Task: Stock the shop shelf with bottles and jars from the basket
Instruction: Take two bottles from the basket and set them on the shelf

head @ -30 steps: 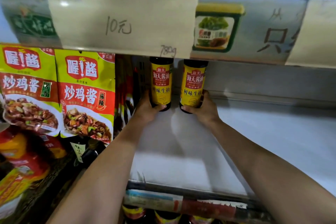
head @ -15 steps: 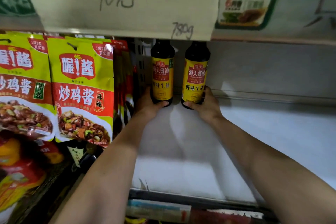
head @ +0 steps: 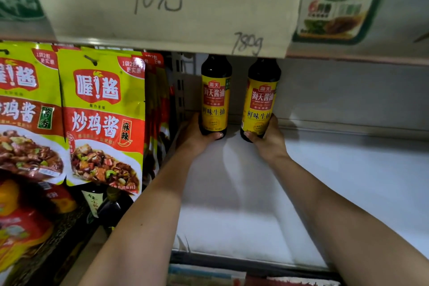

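Gripping left bottle (head: 214, 100) low at its base with curled left grip (head: 197, 137), right bottle (head: 260, 104) likewise with right grip (head: 269, 141), both upright, rising straight above grips, just apart, at shelf (head: 325, 193) back; likely just lower and release.

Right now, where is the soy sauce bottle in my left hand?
In the head view, the left bottle is upright at the back of the white shelf, between the hanging sauce packets and the other bottle, below the price sign.
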A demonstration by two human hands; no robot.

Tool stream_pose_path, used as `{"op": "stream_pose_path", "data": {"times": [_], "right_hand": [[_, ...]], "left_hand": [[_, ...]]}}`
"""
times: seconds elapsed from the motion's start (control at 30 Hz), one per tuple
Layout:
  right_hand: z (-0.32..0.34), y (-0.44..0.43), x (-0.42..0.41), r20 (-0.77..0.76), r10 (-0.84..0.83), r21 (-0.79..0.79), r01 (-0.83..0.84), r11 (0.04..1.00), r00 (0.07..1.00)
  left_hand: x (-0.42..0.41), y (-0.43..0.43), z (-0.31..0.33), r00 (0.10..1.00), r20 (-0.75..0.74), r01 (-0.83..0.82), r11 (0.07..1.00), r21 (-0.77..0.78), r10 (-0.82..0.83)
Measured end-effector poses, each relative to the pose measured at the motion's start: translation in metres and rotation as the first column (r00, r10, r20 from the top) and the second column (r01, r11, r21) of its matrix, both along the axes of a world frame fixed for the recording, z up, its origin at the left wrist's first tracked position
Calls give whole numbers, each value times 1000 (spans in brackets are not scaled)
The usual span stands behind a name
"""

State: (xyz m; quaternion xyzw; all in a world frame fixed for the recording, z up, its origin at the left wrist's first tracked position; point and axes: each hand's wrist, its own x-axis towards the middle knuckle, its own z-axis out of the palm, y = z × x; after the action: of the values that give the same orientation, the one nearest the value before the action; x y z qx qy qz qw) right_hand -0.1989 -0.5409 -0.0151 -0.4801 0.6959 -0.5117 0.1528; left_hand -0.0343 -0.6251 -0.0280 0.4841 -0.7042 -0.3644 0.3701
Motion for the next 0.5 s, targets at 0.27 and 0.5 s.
{"op": "stream_pose_path", "data": {"times": [0.27, 0.5], "right_hand": [[-1, -5, -3, -15, -51, 10, 51, 999, 999], [-3, -8, -8, -8, -67, -5, 66, 998, 998]], "left_hand": [[-12, -5, 0, 997, 67, -36, 999, -16, 37], [-15, -8, -2, 992, 104, -67, 997, -28, 69]]}}
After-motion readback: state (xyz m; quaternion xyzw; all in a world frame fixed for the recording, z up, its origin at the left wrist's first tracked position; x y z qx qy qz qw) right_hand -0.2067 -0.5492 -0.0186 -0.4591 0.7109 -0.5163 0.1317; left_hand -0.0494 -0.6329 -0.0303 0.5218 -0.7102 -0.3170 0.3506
